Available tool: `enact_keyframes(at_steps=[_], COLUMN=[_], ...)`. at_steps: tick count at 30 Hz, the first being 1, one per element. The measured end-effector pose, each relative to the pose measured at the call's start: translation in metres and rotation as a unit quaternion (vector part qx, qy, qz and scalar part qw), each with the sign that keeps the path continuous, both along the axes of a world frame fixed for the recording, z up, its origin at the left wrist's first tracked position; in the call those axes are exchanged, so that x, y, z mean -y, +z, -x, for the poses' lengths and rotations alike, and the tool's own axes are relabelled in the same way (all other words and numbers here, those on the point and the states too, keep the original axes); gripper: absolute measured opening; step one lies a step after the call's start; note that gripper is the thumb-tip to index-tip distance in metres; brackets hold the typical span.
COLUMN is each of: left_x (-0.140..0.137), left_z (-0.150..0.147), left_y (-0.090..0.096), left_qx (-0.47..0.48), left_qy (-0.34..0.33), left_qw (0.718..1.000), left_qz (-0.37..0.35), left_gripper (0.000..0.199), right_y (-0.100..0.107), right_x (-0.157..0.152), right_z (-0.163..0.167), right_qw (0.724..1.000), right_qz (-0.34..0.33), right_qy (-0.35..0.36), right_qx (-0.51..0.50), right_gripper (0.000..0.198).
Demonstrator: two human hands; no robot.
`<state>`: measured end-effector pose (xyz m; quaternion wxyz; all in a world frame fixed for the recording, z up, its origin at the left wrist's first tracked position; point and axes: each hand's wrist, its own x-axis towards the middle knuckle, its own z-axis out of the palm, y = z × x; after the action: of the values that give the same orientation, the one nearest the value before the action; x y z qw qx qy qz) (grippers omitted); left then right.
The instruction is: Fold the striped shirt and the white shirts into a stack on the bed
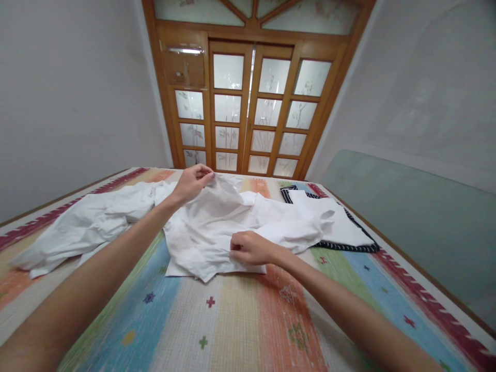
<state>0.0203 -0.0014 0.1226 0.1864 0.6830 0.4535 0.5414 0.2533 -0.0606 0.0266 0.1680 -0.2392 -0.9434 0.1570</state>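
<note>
A white shirt (217, 222) lies spread and wrinkled across the bed, with what looks like a sleeve reaching to the right. My left hand (194, 182) is closed in a pinch on its far-left part and holds that cloth raised off the bed. Lower down, my right hand (250, 248) has its fingers curled on the near part of the shirt, close to the surface. A flat white edge (176, 269) shows beneath the shirt's near side; I cannot tell whether it is cloth or a board.
Another crumpled white garment (104, 214) lies to the left. At the right is a black garment with white stripes (349, 247), a flat white piece (354, 230) on top. A striped, multicoloured bedspread (232, 320) covers the bed. Wooden glass-paned doors (248, 103) stand beyond, walls either side.
</note>
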Motion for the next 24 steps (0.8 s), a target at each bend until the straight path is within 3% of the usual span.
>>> enact_keyframes(at_steps=[2, 4, 7, 9, 10, 12, 14, 16, 18, 21, 24], left_x=[0.004, 0.012, 0.026, 0.036, 0.041, 0.049, 0.055, 0.059, 0.062, 0.064, 0.061], left_z=[-0.015, -0.028, -0.044, -0.051, -0.053, -0.055, -0.056, -0.053, -0.047, -0.03, -0.006], left_y=[0.008, 0.013, 0.014, 0.012, 0.01, 0.003, -0.008, -0.025, -0.046, -0.08, -0.105], left_qx=[0.012, 0.015, -0.021, -0.059, -0.082, -0.137, -0.198, -0.259, -0.327, -0.457, -0.562], left_qy=[-0.056, -0.106, -0.178, -0.206, -0.212, -0.212, -0.194, -0.148, -0.084, 0.004, 0.074], left_qw=[0.998, 0.994, 0.983, 0.977, 0.974, 0.967, 0.957, 0.946, 0.932, 0.887, 0.824], left_qz=[0.005, 0.015, 0.028, 0.016, 0.002, -0.038, -0.084, -0.124, -0.133, -0.067, 0.025], left_gripper=[0.034, 0.035, 0.031, 0.025, 0.022, 0.015, 0.015, 0.027, 0.049, 0.078, 0.078], right_y=[0.008, 0.015, 0.029, 0.038, 0.043, 0.049, 0.053, 0.054, 0.054, 0.055, 0.06], right_x=[0.001, -0.002, -0.014, -0.025, -0.031, -0.045, -0.058, -0.072, -0.084, -0.101, -0.11], right_z=[-0.004, -0.008, -0.015, -0.019, -0.021, -0.024, -0.027, -0.032, -0.042, -0.068, -0.104], right_qw=[1.0, 0.989, 0.939, 0.913, 0.912, 0.93, 0.944, 0.931, 0.891, 0.815, 0.75], right_qz=[-0.019, -0.061, -0.126, -0.152, -0.154, -0.123, -0.068, -0.032, -0.017, -0.005, -0.026], right_qy=[-0.016, -0.087, -0.212, -0.258, -0.259, -0.238, -0.236, -0.284, -0.358, -0.46, -0.544], right_qx=[-0.018, -0.101, -0.239, -0.278, -0.277, -0.25, -0.219, -0.228, -0.278, -0.351, -0.374], right_gripper=[0.012, 0.015, 0.044, 0.061, 0.063, 0.048, 0.021, 0.018, 0.021, 0.024, 0.027])
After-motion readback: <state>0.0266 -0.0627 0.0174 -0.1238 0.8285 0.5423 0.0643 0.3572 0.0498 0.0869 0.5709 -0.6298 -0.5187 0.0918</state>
